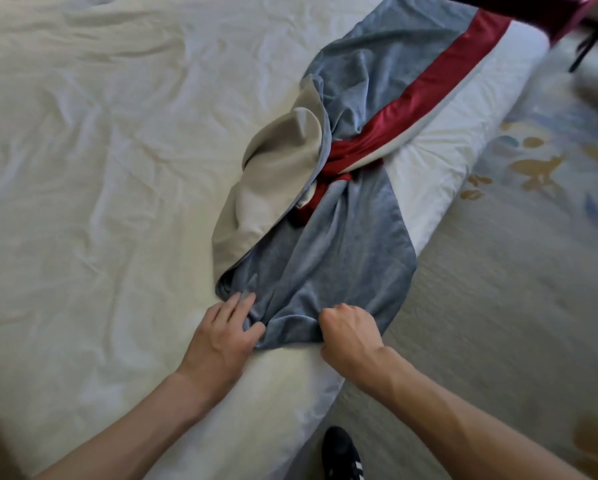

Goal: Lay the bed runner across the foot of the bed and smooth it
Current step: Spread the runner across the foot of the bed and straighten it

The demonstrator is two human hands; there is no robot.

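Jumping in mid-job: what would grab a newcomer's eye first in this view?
The grey-blue bed runner with its red stripe lies twisted and bunched along the white bed's right edge, beige underside flipped up mid-length. At its near end, the right hand grips the fabric in a fist and the left hand pinches it.

Twisted bed runner [342, 237] (both hands gripping)

the bed runner [353, 244] is soft matt blue-grey cloth with a faintly napped look, edged by a glossy, satin-like red band [443, 74] and backed with a smooth pale grey lining [273, 174] that shows where it is turned over. beneath it, the bed [100, 150] wears creased matt white cotton-like sheeting. the carpet [498, 289] alongside looks low-piled and dull, patterned in gold and blue.
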